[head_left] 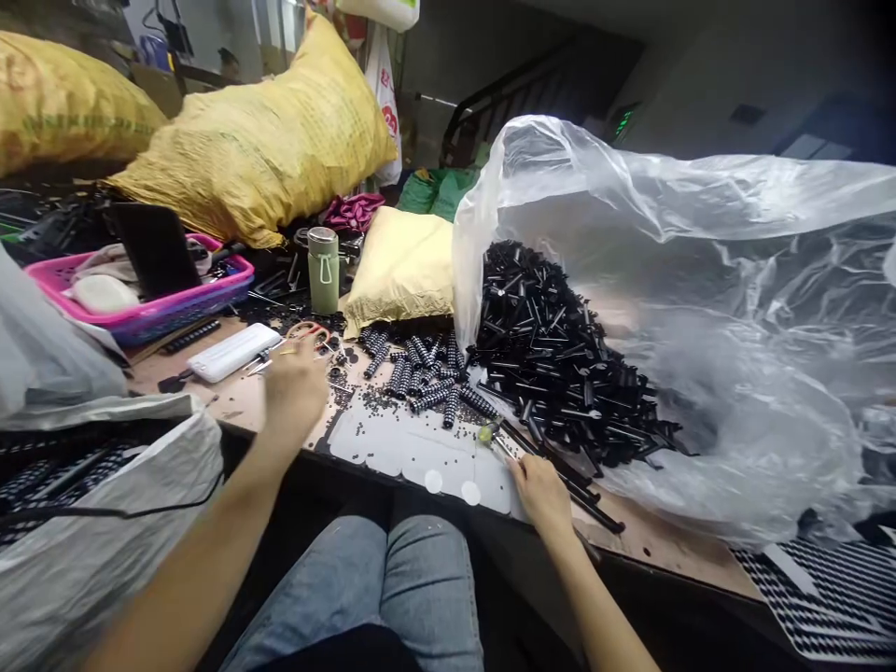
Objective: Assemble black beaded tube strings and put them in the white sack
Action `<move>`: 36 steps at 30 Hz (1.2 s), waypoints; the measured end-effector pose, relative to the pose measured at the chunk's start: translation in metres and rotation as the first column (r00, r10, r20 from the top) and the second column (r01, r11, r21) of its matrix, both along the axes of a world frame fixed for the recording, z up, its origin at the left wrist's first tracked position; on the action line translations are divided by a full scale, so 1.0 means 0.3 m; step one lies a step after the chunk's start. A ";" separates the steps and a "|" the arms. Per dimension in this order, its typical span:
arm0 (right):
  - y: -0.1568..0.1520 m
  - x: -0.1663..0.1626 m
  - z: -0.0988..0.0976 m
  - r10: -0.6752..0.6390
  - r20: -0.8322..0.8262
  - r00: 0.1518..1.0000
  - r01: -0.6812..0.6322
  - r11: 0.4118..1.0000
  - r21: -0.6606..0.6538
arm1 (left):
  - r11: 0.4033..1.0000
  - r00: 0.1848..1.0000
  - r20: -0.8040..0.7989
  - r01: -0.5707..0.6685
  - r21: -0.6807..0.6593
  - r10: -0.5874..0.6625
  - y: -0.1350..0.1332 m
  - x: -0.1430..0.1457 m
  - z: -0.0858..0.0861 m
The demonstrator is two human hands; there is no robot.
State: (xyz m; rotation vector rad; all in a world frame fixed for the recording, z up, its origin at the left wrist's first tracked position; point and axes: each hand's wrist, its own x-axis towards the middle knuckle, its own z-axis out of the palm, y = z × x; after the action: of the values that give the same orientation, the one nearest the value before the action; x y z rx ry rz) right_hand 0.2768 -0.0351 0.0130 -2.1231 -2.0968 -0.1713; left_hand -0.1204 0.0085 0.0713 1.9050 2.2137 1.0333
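My left hand (294, 390) hovers over the table near small black beads and orange-handled scissors (308, 331); it is blurred by motion, and its fingers do not show. My right hand (540, 490) rests at the table's front edge, its fingers curled on a thin tool (494, 437) with a yellowish tip. Beside it lies a heap of black plastic rods (553, 359) spilling from a big clear plastic bag (700, 308). Between my hands lie several beaded black pieces (427, 373) and a white sheet (413, 448).
A green bottle (323, 271), a white power bank (233, 352), a pink basket (150, 308) with a dark phone, and yellow sacks (259, 149) stand at the back left. A grey bag (91, 523) hangs at left. A black grid tray (826, 593) lies at right.
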 end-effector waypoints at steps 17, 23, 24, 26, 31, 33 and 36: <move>0.572 -0.126 0.194 0.170 -0.551 0.817 -0.072 0.978 0.196 | 0.938 0.938 0.316 0.228 -0.260 -0.141 0.313 0.251 -0.149; 0.444 -0.253 0.203 0.085 -0.871 0.483 -0.144 0.989 0.017 | 0.894 0.521 0.842 0.431 -0.122 -0.136 0.172 0.370 -0.083; 0.402 -0.290 0.193 0.050 -0.909 0.413 -0.180 0.983 -0.028 | 0.875 0.389 0.912 0.478 -0.076 -0.133 0.153 0.398 -0.071; 0.321 -0.357 0.173 -0.026 -0.957 0.288 -0.242 0.965 -0.099 | 0.845 0.236 0.963 0.535 -0.020 -0.127 0.124 0.445 -0.056; 0.192 -0.403 0.177 -0.137 -0.988 0.074 -0.217 0.965 -0.150 | 0.864 0.238 0.964 0.504 -0.017 -0.120 0.078 0.470 -0.070; 0.167 -0.394 0.201 -0.338 -0.938 -0.077 -0.288 0.908 -0.304 | 0.889 0.352 0.910 0.456 0.036 -0.218 0.057 0.459 -0.082; 0.146 -0.407 0.228 -0.681 -0.701 -0.214 -0.540 0.680 -0.495 | 0.879 0.577 0.691 0.438 0.190 -0.437 0.024 0.457 -0.088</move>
State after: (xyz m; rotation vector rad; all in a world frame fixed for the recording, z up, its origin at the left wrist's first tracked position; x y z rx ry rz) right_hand 0.1547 0.0087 0.0813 -1.2500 -0.6742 2.1033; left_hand 0.0166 0.0158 0.0449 1.5125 1.2121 1.3507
